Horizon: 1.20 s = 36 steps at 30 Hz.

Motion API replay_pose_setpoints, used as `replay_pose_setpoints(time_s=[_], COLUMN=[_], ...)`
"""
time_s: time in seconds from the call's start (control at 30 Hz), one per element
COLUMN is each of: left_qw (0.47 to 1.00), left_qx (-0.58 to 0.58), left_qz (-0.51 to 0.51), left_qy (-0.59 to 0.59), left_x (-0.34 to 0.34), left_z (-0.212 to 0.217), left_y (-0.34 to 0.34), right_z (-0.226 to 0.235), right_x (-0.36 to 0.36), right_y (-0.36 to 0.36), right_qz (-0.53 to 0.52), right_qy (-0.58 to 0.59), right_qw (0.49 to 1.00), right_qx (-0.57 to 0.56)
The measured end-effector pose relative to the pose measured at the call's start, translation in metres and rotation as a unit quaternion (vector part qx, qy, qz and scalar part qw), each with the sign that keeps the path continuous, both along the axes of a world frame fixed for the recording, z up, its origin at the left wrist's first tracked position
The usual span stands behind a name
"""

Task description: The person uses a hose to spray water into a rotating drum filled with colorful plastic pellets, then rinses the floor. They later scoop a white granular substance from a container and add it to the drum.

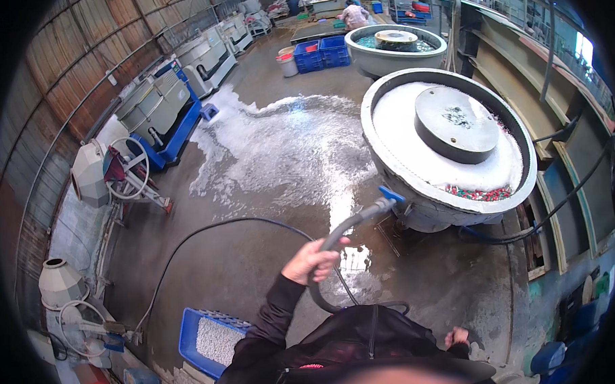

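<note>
The person's left hand (pixel 314 259) is wrapped tight around a grey hose (pixel 353 224). The hose bends up from the wet floor (pixel 267 193) and ends in a blue nozzle (pixel 391 194), which sits just beside the near rim of a big round tub (pixel 387 155). The tub is full of white foam (pixel 414 154) around a grey middle disc (pixel 456 124), with small red and green pieces (pixel 480 194) at its near edge.

The right hand (pixel 456 336) is low by the person's dark jacket (pixel 353 339). Its fingers look a bit curled and it seems to hold nothing, but it is small and hard to see.

To do this well, the person should likely keep a firm hold on the hose so that it does not whip about. The nozzle is best pointed over the rim and into the tub, not at the floor. The floor is wet and foamy, so slow, steady feet are wise. The black hose (pixel 207 236) lying across the floor could trip someone. A blue crate (pixel 191 338) sits near the person's left side.
</note>
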<state>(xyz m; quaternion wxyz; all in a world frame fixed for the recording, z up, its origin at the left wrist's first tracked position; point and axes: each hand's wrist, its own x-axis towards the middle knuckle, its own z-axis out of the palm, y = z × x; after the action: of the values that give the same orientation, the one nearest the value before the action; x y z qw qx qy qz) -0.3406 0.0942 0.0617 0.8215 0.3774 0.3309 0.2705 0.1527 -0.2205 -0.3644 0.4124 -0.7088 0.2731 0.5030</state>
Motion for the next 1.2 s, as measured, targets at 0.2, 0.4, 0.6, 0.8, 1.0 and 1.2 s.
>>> replay_pose_setpoints(time_s=[0.2,0.4,0.6,0.8,1.0,1.2], left_qw=[0.993,0.986,0.994,0.989,0.992,0.991], left_qx=[0.058,-0.011,-0.008,0.059,0.037,0.022], left_qz=[-0.104,-0.156,-0.065,0.055,0.083,0.055], left_qy=[-0.007,0.063,0.085,0.124,0.084,0.121], left_x=[0.071,0.057,0.052,0.057,0.064,0.059], left_z=[-0.046,-0.058,-0.071,-0.066,-0.054,-0.062], left_y=[-0.019,-0.045,-0.071,-0.077,-0.071,-0.06], right_z=[-0.014,0.007,0.021,0.048,0.052,0.043], right_x=[-0.013,0.003,0.024,-0.006,-0.059,-0.046], right_y=[-0.079,-0.01,0.114,0.221,0.215,0.138], right_qz=[0.309,0.414,0.336,0.403,0.461,0.433], right_qy=[-0.017,0.01,-0.086,-0.097,-0.042,-0.05], right_qw=[0.949,0.909,0.932,0.894,0.872,0.898], right_qx=[-0.063,-0.037,0.102,0.168,0.161,0.054])
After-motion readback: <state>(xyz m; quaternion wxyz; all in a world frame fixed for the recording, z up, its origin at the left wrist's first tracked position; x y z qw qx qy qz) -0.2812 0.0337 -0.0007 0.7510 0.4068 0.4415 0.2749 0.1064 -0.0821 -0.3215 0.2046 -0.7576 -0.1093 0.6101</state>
